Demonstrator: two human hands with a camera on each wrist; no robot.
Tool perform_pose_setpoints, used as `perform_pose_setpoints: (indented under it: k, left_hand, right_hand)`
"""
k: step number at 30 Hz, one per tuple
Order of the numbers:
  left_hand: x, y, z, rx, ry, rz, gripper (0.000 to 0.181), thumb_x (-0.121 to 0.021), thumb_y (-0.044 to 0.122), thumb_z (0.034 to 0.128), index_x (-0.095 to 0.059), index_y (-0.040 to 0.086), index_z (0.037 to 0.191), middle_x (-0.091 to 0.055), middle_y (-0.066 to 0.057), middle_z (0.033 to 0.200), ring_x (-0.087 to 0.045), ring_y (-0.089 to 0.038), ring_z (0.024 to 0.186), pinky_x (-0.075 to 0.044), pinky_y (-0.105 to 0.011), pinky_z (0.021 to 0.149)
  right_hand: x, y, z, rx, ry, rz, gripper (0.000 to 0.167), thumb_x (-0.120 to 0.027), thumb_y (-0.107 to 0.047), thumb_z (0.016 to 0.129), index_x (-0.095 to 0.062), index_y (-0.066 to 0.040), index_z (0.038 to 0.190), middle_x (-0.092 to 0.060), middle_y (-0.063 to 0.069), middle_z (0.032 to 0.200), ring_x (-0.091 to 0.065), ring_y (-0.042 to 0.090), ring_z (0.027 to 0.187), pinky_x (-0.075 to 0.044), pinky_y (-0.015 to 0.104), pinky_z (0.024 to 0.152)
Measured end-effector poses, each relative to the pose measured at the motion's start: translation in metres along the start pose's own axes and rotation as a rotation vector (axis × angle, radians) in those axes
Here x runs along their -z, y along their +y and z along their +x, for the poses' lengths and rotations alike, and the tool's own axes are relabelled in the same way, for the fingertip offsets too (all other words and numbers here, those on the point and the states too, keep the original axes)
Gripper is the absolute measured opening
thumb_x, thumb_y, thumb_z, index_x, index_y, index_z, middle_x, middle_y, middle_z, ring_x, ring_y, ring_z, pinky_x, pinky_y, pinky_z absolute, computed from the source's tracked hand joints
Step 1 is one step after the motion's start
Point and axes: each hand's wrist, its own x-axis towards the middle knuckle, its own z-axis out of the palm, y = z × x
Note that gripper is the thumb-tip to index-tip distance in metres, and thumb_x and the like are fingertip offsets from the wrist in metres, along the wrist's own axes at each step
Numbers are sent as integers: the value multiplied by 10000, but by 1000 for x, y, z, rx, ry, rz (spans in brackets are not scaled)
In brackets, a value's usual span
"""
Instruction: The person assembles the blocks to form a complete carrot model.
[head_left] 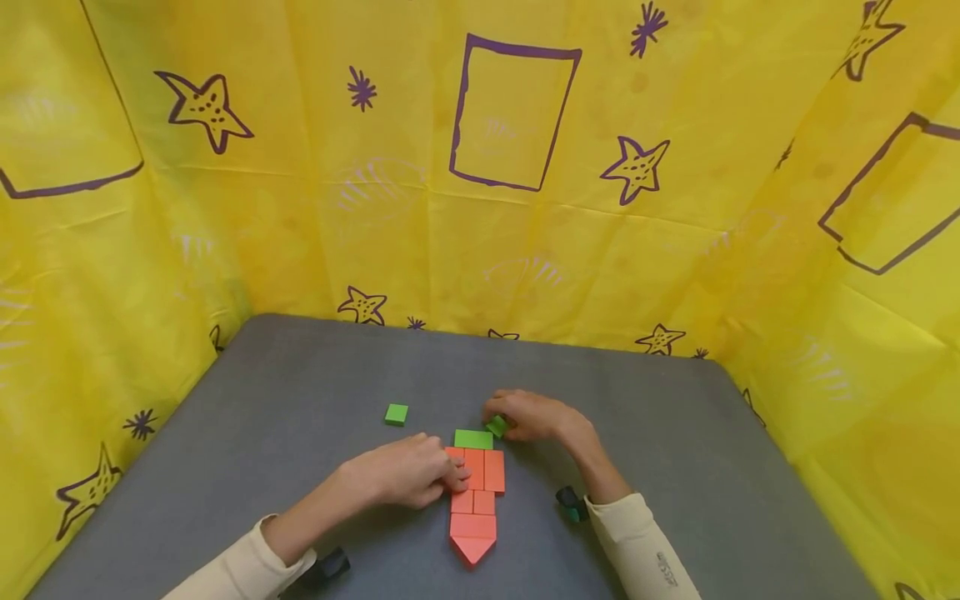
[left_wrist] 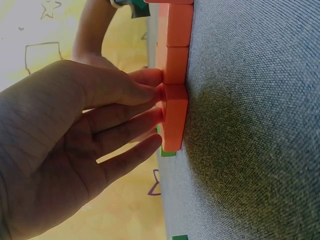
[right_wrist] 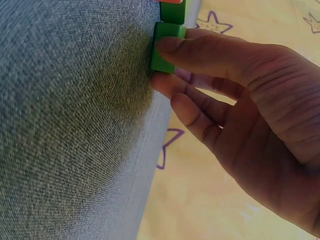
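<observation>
Orange blocks [head_left: 474, 468] lie flat, edge to edge, in an upright figure, with a triangular block [head_left: 473, 548] pointing toward the person. A green rectangular block [head_left: 474, 439] sits against the far end. My left hand [head_left: 408, 471] rests its fingertips on the left orange blocks; in the left wrist view its fingers [left_wrist: 130, 127] are fairly straight against the orange block [left_wrist: 175, 117]. With thumb and fingers, my right hand [head_left: 528, 414] pinches a small green block [head_left: 497, 427], beside the green rectangle's right end. The right wrist view shows this green block [right_wrist: 162, 57] close to the other green piece [right_wrist: 172, 12].
Another small green block [head_left: 396, 414] lies alone on the grey surface [head_left: 315, 375], left of the figure's far end. Yellow patterned cloth [head_left: 420, 250] stands around the back and both sides. Dark wrist devices [head_left: 572, 504] are worn at both cuffs.
</observation>
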Motion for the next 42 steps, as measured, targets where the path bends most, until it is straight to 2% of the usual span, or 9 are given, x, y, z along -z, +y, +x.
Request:
perform_pose_setpoints:
  k: [9,13,18,20,26,31,37,42]
  left_hand:
    - [4,1,-3,-45,17,5,409,-640,-43,923,-786,173,1238,-750,19,1269,-681,-101,1252,-464,-93,716]
    - [2,1,-2,-31,11,-2,405,-637,-34,932,-782,175,1246,-749,22,1272,-679,-103,1254,-436,-83,659]
    - [0,1,-1,-7,-1,-13,390,-639,-15,943,-782,182,1247,-753,30,1267,-676,-101,1255,-411,-82,599]
    - [0,0,-1,-5,-2,-11,385,-639,-10,947,-784,186,1244,-752,35,1267,-672,-90,1256,-442,-76,650]
    - [1,0,1,-6,-11,-16,375,-636,-3,959,-784,189,1244,-739,47,1286,-643,-57,1274,-531,-114,858]
    - [3,0,-2,-15,-7,-12,380,-636,-13,951,-788,188,1236,-744,39,1278,-653,-63,1264,-550,-137,878]
    - [3,1,-3,-28,2,-1,372,-647,-8,951,-788,186,1235,-750,36,1267,-661,-59,1254,-581,-234,977]
    - [1,1,-1,-37,13,25,372,-644,-11,946,-797,191,1218,-761,41,1244,-678,-67,1235,-583,-185,901]
  right_hand:
    - [-1,4,0,5,2,2,294,-760,-10,908,-711,-112,1179,-674,60,1094,-611,179,955,-555,317,869]
    - [-1,2,0,7,1,7,277,-754,-10,911,-710,-91,1171,-677,75,1082,-606,190,938,-553,310,853]
    - [-3,1,0,-7,4,19,267,-755,-18,913,-709,-84,1168,-673,82,1073,-597,193,928,-558,357,848]
    - [-3,2,0,-6,8,22,265,-754,-15,911,-708,-80,1164,-670,86,1065,-594,198,924,-555,369,843]
    - [-1,2,-1,-15,-1,21,276,-753,-12,908,-707,-98,1167,-661,73,1062,-599,200,929,-536,309,832]
    - [2,-1,-1,-46,-33,21,330,-784,-59,914,-695,-135,1223,-654,54,1137,-605,179,999,-554,330,900]
    - [7,-5,-10,-15,15,-63,336,-769,-54,920,-699,-124,1242,-645,78,1217,-612,232,1102,-554,410,985]
    - [4,-10,-27,60,67,-179,373,-700,-15,930,-684,-142,1281,-637,72,1297,-619,262,1160,-543,475,1005]
